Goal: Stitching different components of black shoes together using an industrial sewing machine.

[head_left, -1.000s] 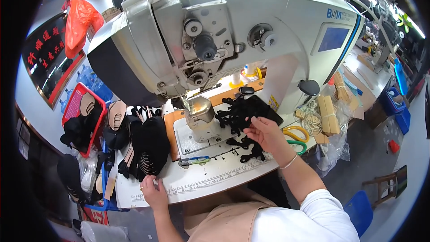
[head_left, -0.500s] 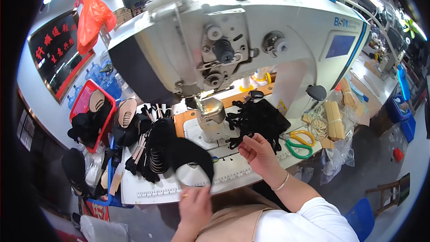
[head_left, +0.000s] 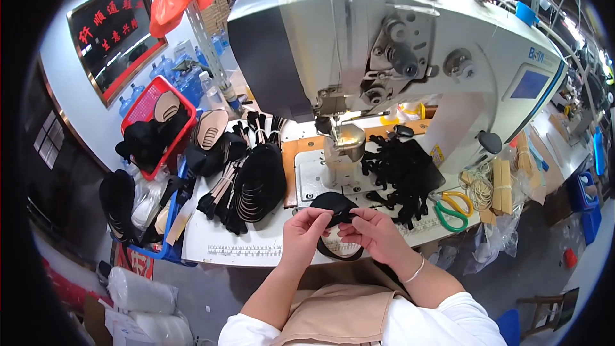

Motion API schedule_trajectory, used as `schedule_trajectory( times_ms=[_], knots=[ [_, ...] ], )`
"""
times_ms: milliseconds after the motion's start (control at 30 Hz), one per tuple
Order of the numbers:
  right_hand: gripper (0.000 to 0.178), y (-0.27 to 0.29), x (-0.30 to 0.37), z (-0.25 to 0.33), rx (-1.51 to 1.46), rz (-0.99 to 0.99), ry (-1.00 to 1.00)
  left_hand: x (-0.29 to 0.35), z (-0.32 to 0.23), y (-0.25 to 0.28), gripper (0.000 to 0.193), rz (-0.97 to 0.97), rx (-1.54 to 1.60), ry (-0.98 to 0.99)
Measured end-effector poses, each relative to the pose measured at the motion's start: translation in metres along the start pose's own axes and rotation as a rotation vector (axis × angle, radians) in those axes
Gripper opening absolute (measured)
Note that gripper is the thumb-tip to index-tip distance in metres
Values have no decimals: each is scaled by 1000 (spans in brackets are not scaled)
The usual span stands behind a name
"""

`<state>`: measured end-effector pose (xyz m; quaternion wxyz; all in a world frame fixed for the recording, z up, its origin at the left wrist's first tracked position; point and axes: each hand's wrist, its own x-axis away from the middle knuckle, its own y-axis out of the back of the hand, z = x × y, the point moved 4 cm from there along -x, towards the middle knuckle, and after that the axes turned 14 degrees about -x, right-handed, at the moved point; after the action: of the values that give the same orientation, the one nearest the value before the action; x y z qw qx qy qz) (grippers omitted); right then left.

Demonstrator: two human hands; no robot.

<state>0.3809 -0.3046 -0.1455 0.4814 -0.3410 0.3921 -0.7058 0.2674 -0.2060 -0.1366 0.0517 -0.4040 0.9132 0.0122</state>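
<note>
Between my two hands, in front of the sewing machine, is a black shoe upper, its narrow curved band looping down below my fingers. My left hand pinches its left side between thumb and fingers. Thumb and fingers of my right hand are closed on its right side; a small black strap seems to be there too, but the fingers partly hide it. Just beyond lies the needle area with its metal guard. A tangled pile of small black straps lies right of the needle.
Stacked black uppers and tied strap bundles lie at the left of the table. Further left stand a red basket and a blue crate. Scissors with green and yellow handles lie right, beside bundled tan strips.
My left hand has swung the upper from the left to the middle, meeting my right hand. My right hand has drawn away from the strap pile. The view has shifted, too.
</note>
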Motion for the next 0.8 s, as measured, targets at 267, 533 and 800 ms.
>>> schedule_trajectory(
  times_ms=[267,533,800],
  knots=[
    [14,0,-6,9,1018,82,349,4,23,1,13,113,345,364],
    [21,12,-8,11,257,-4,-89,-2,21,2,19,107,229,243],
    [18,21,-12,13,512,-10,23,3,10,-8,21,56,322,257]
  ],
)
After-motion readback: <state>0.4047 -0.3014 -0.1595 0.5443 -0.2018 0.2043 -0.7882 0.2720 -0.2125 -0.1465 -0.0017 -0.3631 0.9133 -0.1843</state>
